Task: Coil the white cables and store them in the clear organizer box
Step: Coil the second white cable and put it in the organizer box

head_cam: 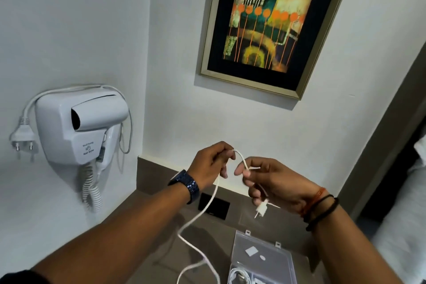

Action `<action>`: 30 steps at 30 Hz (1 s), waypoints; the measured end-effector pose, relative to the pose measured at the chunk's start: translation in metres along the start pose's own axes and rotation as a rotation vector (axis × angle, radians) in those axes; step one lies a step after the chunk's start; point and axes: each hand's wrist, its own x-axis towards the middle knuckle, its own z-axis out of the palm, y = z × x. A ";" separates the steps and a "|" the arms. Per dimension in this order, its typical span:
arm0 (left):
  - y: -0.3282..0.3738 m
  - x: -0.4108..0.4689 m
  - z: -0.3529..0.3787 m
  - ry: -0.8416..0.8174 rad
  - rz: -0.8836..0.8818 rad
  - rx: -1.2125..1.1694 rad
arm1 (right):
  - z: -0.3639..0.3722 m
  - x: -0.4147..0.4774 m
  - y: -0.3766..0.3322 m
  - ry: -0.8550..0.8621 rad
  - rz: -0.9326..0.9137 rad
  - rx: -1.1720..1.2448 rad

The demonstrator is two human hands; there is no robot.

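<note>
I hold a white cable up in front of the wall with both hands. My left hand pinches it near the top of a small arch. My right hand grips the end section, and the white plug hangs below its fingers. The rest of the cable trails down in loose curves to the counter. The clear organizer box lies open on the counter at the bottom, with a coiled white cable inside its near compartment.
A white wall-mounted hair dryer with a coiled cord and a dangling plug hangs at the left. A framed picture is on the wall above. A black socket plate sits in the grey counter. A bed edge shows at the right.
</note>
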 end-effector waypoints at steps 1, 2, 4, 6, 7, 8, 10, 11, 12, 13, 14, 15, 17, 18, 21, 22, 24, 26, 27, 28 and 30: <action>0.002 0.001 -0.003 -0.011 0.030 0.029 | -0.004 -0.002 -0.002 0.035 0.028 -0.110; 0.003 0.003 -0.004 -0.031 0.064 0.069 | -0.007 -0.002 -0.004 0.091 0.054 -0.219; 0.005 0.005 -0.006 -0.073 0.145 0.146 | -0.010 -0.001 -0.006 0.216 0.110 -0.363; 0.006 0.007 -0.007 -0.076 0.222 0.214 | -0.010 0.000 -0.007 0.278 0.163 -0.389; 0.006 0.009 -0.008 -0.072 0.238 0.232 | -0.009 0.001 -0.008 0.288 0.178 -0.383; 0.006 0.010 -0.009 -0.070 0.244 0.244 | -0.009 0.001 -0.009 0.294 0.186 -0.382; 0.006 0.011 -0.010 -0.060 0.237 0.257 | -0.007 -0.001 -0.012 0.259 0.195 -0.397; 0.006 0.012 -0.011 -0.052 0.219 0.248 | -0.006 -0.003 -0.013 0.203 0.197 -0.382; 0.006 0.012 -0.012 -0.043 0.192 0.230 | -0.005 -0.004 -0.014 0.129 0.192 -0.325; 0.007 0.012 -0.012 -0.035 0.155 0.207 | -0.003 -0.006 -0.016 0.060 0.170 -0.226; 0.008 0.012 -0.012 -0.036 0.112 0.177 | -0.003 -0.007 -0.018 0.003 0.126 -0.095; 0.009 0.011 -0.010 -0.050 0.054 0.127 | -0.002 -0.008 -0.020 -0.044 0.066 0.039; 0.010 0.007 -0.005 -0.096 -0.098 -0.022 | 0.002 -0.010 -0.027 -0.085 -0.115 0.243; 0.009 0.005 -0.002 -0.122 -0.154 -0.065 | 0.004 -0.010 -0.031 -0.061 -0.231 0.315; 0.002 -0.001 0.005 -0.174 -0.114 0.060 | 0.004 -0.005 -0.046 0.194 -0.552 0.460; 0.000 -0.003 0.005 -0.181 -0.080 0.119 | 0.002 -0.002 -0.051 0.335 -0.627 0.480; -0.002 -0.005 0.004 -0.191 -0.043 0.191 | -0.006 0.004 -0.056 0.652 -0.688 0.401; 0.000 -0.004 0.003 -0.193 0.016 0.257 | -0.012 0.008 -0.053 0.993 -0.609 0.088; 0.001 -0.002 0.002 -0.190 0.051 0.302 | -0.016 0.011 -0.047 1.134 -0.539 -0.160; 0.003 0.000 0.001 -0.181 0.091 0.352 | -0.016 0.013 -0.039 1.199 -0.464 -0.451; 0.008 0.004 -0.003 -0.145 0.176 0.453 | -0.009 0.014 -0.021 1.089 -0.274 -1.009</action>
